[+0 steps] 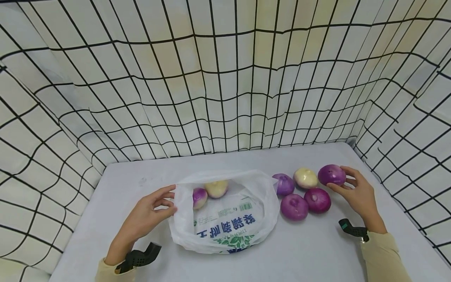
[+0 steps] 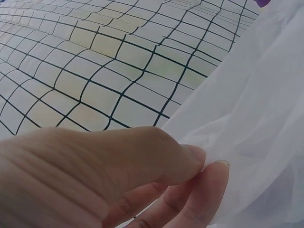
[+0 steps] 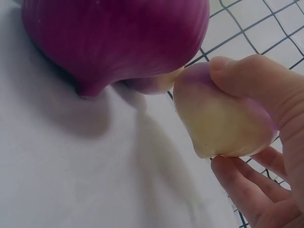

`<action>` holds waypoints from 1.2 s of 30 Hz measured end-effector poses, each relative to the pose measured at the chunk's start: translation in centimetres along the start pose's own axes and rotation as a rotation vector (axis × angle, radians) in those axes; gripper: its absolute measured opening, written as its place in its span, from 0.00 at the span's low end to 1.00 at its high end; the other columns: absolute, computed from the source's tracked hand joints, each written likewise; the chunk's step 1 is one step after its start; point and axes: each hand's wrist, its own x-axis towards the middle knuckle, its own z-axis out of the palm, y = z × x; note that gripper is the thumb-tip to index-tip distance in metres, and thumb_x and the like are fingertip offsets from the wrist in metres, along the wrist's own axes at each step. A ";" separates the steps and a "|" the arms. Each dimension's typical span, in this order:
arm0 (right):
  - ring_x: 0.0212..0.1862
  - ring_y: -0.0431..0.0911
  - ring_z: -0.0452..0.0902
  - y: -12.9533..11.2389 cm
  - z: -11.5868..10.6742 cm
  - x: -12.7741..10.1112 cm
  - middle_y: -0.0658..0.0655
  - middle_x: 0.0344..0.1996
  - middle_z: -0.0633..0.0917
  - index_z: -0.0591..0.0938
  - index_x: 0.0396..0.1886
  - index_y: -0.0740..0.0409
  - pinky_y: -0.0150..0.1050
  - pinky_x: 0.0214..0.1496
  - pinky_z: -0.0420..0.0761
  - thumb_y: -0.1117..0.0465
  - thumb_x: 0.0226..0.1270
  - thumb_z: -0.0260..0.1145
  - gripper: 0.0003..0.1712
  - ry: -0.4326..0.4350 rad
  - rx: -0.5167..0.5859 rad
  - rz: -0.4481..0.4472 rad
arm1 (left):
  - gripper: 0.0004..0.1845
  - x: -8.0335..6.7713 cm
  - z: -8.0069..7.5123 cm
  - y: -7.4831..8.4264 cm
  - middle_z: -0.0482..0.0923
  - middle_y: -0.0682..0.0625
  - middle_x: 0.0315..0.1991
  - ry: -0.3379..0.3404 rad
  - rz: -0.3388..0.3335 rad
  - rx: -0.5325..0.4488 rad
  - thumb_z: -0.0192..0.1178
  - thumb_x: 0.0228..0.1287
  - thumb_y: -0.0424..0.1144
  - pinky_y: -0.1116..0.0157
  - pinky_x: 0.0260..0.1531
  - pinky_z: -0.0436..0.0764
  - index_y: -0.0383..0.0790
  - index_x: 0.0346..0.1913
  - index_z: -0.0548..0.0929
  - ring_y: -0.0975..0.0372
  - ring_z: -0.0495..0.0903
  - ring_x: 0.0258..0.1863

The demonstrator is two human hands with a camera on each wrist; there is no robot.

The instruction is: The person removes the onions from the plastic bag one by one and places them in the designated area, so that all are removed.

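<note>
Two hands at a bag and a cluster of onions on a grey worktop (image 1: 317,250).

The left hand (image 1: 148,213) pinches the rim of the white bag (image 1: 225,219) between thumb and fingers, holding its mouth up; two onions (image 1: 209,192) lie inside. The right hand (image 1: 357,194) curls its fingers round a purple onion (image 1: 331,174) at the far right of the loose group, just beside four more onions (image 1: 299,192) lying right of the bag.

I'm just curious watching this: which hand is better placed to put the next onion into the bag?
Probably the right hand: it already grips a purple onion beside the loose ones. The left hand pinches the edge of the plastic bag, holding its mouth open.
</note>
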 end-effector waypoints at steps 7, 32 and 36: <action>0.68 0.70 0.74 0.3 0.2 -0.1 0.71 0.72 0.71 0.64 0.79 0.56 0.21 0.45 0.83 0.40 0.62 0.76 0.53 -0.026 -0.033 0.019 | 0.34 0.1 0.0 -0.1 0.83 0.37 0.59 -0.001 -0.004 0.002 0.71 0.66 0.37 0.74 0.39 0.84 0.35 0.73 0.72 0.75 0.84 0.45; 0.70 0.75 0.70 0.8 0.5 0.0 0.74 0.74 0.68 0.60 0.81 0.56 0.73 0.65 0.71 0.39 0.65 0.73 0.54 -0.069 -0.040 0.043 | 0.35 0.1 0.0 0.0 0.83 0.37 0.60 -0.015 -0.010 0.005 0.70 0.67 0.38 0.75 0.40 0.84 0.34 0.74 0.71 0.74 0.85 0.46; 0.70 0.74 0.70 0.8 0.4 -0.1 0.74 0.74 0.68 0.61 0.81 0.57 0.73 0.65 0.72 0.39 0.66 0.72 0.53 -0.070 -0.033 0.037 | 0.34 0.1 0.0 0.0 0.83 0.37 0.60 -0.017 0.000 -0.004 0.70 0.67 0.38 0.75 0.40 0.84 0.34 0.73 0.71 0.75 0.84 0.45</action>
